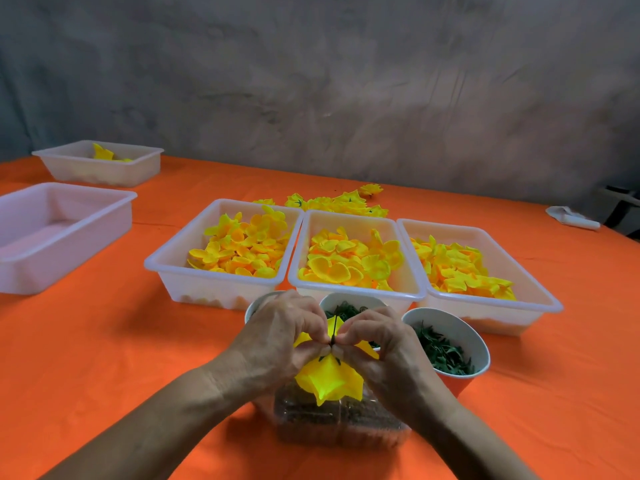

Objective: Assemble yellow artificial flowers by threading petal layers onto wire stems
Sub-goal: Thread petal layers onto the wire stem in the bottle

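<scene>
Clear box [332,427]: it is sitting nearest you, directly under the work, with dark contents too blurred to identify.
Flower [329,379]: you are holding it above the clear box, petals hanging down and toward you, its back side turned up.
Stem [333,332]: it is standing up out of the flower's centre, between your two sets of fingertips.
Left hand [284,337]: your fingertips are pinching together on the petal layers just left of the stem.
Right hand [377,341]: your fingertips are pinching the layers just right of the stem, nearly touching the left ones.
Step in hand: judging by the grip, you are seating a layer down the stem against the others.
Technique: you are doing best by pressing evenly on both sides, close to the stem, so the layer is sliding square and the hole is not tearing.
Risk: a lopsided push is likely bending the stem or creasing the petals.
Cups [450,344]: three are standing just beyond your hands; two are showing green pieces, and the third is mostly hidden behind your left hand.
Trays [356,258]: three are lying side by side past the cups, each holding loose yellow petals.
Finished flowers [343,202]: they are piling up on the orange table [104,341] behind the trays.
Left trays [59,230]: two more are sitting well apart at far left; the farther one is holding some yellow pieces.
</scene>
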Demonstrator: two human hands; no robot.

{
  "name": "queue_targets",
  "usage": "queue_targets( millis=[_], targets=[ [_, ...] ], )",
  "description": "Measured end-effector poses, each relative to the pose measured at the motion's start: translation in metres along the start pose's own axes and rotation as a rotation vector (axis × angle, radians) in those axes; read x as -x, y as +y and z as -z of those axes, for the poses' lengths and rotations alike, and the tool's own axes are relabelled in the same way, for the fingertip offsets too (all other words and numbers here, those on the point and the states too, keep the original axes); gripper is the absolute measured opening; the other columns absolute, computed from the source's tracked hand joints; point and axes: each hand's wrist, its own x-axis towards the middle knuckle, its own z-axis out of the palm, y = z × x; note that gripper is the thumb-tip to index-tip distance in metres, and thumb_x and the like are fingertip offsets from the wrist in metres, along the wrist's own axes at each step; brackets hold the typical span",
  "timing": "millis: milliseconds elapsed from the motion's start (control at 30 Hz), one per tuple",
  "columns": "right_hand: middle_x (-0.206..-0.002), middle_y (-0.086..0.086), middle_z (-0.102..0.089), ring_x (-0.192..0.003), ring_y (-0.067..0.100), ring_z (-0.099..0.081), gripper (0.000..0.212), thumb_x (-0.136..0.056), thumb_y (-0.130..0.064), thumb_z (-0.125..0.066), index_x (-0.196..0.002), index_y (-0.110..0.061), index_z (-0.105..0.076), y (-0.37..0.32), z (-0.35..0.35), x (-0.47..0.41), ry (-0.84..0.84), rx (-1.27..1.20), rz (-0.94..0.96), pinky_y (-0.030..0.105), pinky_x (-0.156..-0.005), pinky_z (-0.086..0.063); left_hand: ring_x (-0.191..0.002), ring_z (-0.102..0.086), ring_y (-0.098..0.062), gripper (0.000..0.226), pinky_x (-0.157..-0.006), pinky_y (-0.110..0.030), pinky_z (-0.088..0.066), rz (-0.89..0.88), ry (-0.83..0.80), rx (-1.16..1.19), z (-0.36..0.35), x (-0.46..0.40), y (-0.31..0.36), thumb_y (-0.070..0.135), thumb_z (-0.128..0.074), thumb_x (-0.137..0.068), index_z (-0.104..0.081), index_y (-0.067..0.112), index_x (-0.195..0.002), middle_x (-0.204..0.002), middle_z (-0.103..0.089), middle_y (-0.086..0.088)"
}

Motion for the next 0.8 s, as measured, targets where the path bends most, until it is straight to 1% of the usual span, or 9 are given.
queue_targets(
  millis=[100,167,233,333,433,533,600,700,800],
  targets=[
    [-0.079,-0.011,-0.07,-0.092,0.011,-0.059,0.016,-0.071,-0.015,-0.082,-0.07,-0.028,-0.073,0.0,0.0,0.002,0.035,-0.056,-0.024,0.033,-0.079,-0.049,-0.093,-0.06,-0.016,0.005,-0.086,-0.036,-0.045,0.029,-0.05,-0.024,0.006,-0.003,0.002,0.014,-0.08,-0.073,-0.077,0.013,-0.077,-0.086,-0.068,0.008],
    [-0.082,-0.016,-0.071,-0.091,0.001,-0.061,0.02,-0.075,-0.017,-0.079,-0.073,-0.036,-0.073,0.0,0.004,0.0,-0.021,-0.089,-0.064,0.026,-0.079,-0.049,-0.09,-0.062,-0.012,0.008,-0.085,-0.03,-0.046,0.046,-0.087,-0.011,0.01,-0.004,0.002,0.012,-0.078,-0.075,-0.078,0.013,-0.082,-0.089,-0.069,0.006],
    [-0.085,-0.019,-0.072,-0.089,-0.002,-0.064,0.025,-0.078,-0.015,-0.076,-0.079,-0.04,-0.073,-0.002,0.006,-0.002,-0.022,-0.162,-0.089,0.021,-0.078,-0.049,-0.088,-0.064,-0.01,0.01,-0.081,-0.025,-0.049,0.091,-0.081,0.056,0.012,-0.003,0.004,0.008,-0.077,-0.076,-0.078,0.011,-0.085,-0.09,-0.07,0.003],
    [-0.089,-0.02,-0.071,-0.091,-0.002,-0.065,0.03,-0.078,-0.014,-0.075,-0.083,-0.043,-0.071,-0.004,0.003,-0.001,0.016,-0.189,-0.083,0.027,-0.082,-0.052,-0.085,-0.065,-0.006,0.012,-0.078,-0.02,-0.05,0.164,0.022,0.143,0.012,0.004,0.005,0.006,-0.079,-0.072,-0.078,0.011,-0.082,-0.087,-0.07,0.004],
    [-0.093,-0.014,-0.071,-0.099,0.006,-0.063,0.027,-0.077,-0.014,-0.076,-0.082,-0.041,-0.073,-0.002,-0.002,0.001,-0.023,-0.187,-0.125,0.038,-0.086,-0.053,-0.08,-0.061,0.0,0.014,-0.074,-0.013,-0.046,0.183,0.072,0.139,0.009,0.01,0.007,0.009,-0.082,-0.068,-0.078,0.012,-0.081,-0.083,-0.066,0.011],
    [-0.093,-0.013,-0.07,-0.101,0.011,-0.061,0.023,-0.073,-0.017,-0.08,-0.077,-0.039,-0.075,0.001,0.0,-0.001,-0.024,-0.187,-0.142,0.035,-0.087,-0.049,-0.084,-0.06,-0.006,0.015,-0.077,-0.014,-0.044,0.142,0.126,0.079,0.005,0.011,0.01,0.011,-0.082,-0.068,-0.078,0.013,-0.083,-0.081,-0.063,0.011],
    [-0.091,-0.012,-0.07,-0.098,0.012,-0.062,0.019,-0.071,-0.02,-0.082,-0.074,-0.038,-0.075,0.003,0.001,-0.002,-0.019,-0.18,-0.126,0.032,-0.084,-0.046,-0.086,-0.061,-0.011,0.015,-0.081,-0.021,-0.045,0.107,0.145,0.032,0.001,0.01,0.012,0.014,-0.082,-0.069,-0.078,0.014,-0.084,-0.083,-0.066,0.006],
    [-0.088,-0.012,-0.07,-0.099,0.014,-0.061,0.018,-0.07,-0.018,-0.082,-0.071,-0.035,-0.075,0.006,-0.001,0.0,0.005,-0.214,-0.101,0.039,-0.085,-0.05,-0.083,-0.062,-0.013,0.012,-0.08,-0.029,-0.047,0.084,0.178,0.044,-0.002,0.01,0.011,0.013,-0.082,-0.069,-0.078,0.012,-0.08,-0.082,-0.069,0.0],
    [-0.084,-0.016,-0.07,-0.098,0.012,-0.059,0.023,-0.07,-0.018,-0.081,-0.067,-0.039,-0.072,0.009,-0.004,0.003,0.051,-0.168,-0.015,0.038,-0.083,-0.051,-0.083,-0.062,-0.014,0.009,-0.078,-0.031,-0.049,0.065,0.179,0.1,-0.005,0.011,0.005,0.01,-0.082,-0.068,-0.077,0.009,-0.077,-0.081,-0.068,-0.003]
  ],
)
